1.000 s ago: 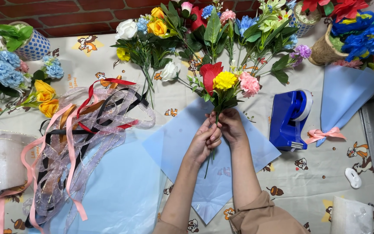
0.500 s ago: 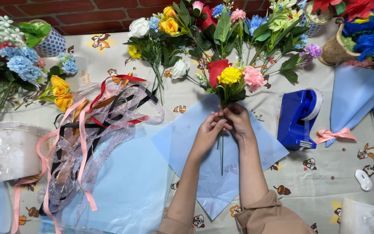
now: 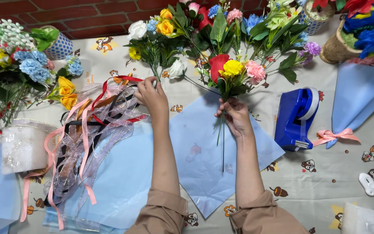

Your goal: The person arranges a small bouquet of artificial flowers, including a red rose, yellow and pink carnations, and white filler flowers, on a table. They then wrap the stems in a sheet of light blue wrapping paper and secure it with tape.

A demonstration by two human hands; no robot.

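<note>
My right hand grips the green stems of a small bunch of artificial flowers, red, yellow and pink, held over a light blue square of wrapping paper. My left hand reaches up and left to the stems of a loose spray with white, yellow and blue flowers; its fingers curl around the lower stems, at the edge of a tangle of ribbons. Whether the fingers have closed on a stem is hard to tell.
A blue tape dispenser stands right of the paper. A blue paper cone with a pink bow lies at the far right. Pots of flowers line the back. A white roll and more blue sheets lie on the left.
My left hand left the bunch and moved up and left to the loose flower spray by the ribbons. My right hand alone keeps hold of the bunch.
</note>
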